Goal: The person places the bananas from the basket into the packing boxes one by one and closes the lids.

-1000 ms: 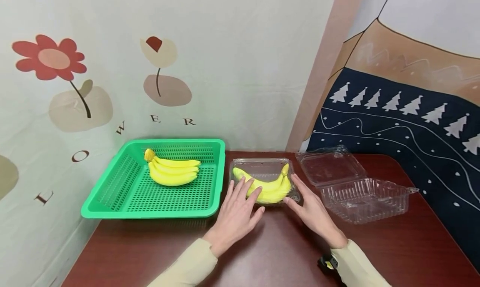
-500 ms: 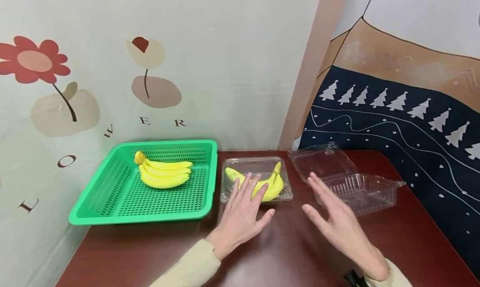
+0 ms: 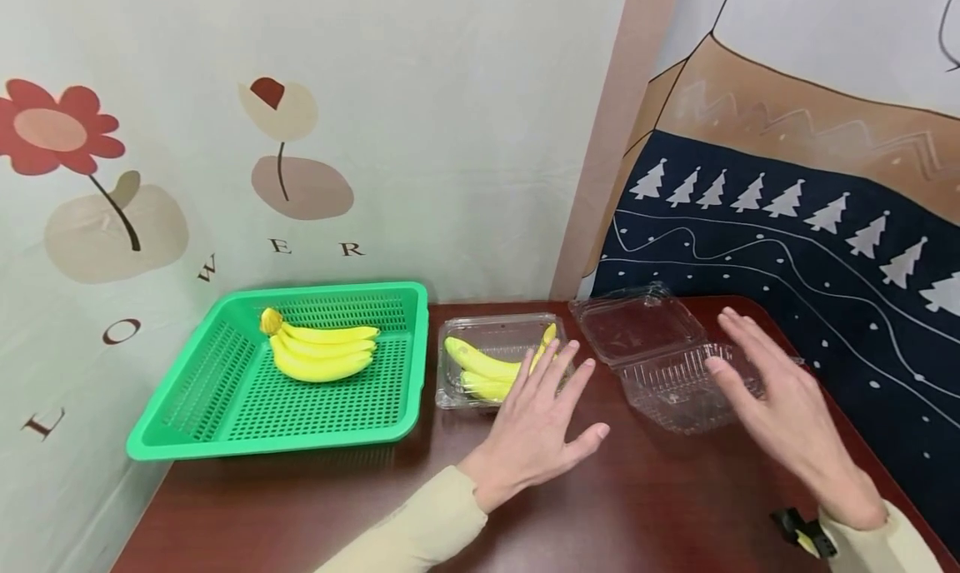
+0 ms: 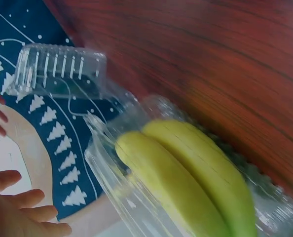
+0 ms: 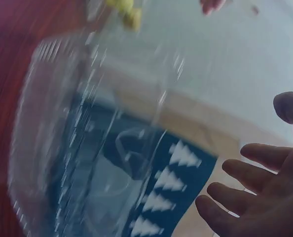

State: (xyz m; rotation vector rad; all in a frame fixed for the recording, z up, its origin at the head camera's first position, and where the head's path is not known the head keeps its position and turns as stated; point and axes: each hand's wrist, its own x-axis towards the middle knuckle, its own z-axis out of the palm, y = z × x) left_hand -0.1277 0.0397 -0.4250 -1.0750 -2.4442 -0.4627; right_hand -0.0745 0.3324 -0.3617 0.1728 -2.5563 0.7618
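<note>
A bunch of bananas [image 3: 480, 365] lies inside a clear plastic box [image 3: 450, 396] in the middle of the table. My left hand [image 3: 528, 427], fingers spread, is nearest to that box and hides its right front part in the head view; it holds nothing. Farther right, an empty clear clamshell box [image 3: 667, 390] lies with its lid [image 3: 637, 327] laid back. Over the right end of this box is my right hand [image 3: 787, 411], its fingers straight and nothing in them. In the left wrist view the bananas [image 4: 186, 177] show close up in their box.
At the left stands a green basket [image 3: 411, 365] with another bunch of bananas [image 3: 322, 352] in it. A printed cloth [image 3: 465, 140] hangs behind the dark red table [image 3: 300, 515]. The table's right edge runs just past the empty clamshell.
Both hands have come away from the banana box. My right hand has moved right to the empty clamshell; my left hand has shifted right a little. The head view has turned slightly right.
</note>
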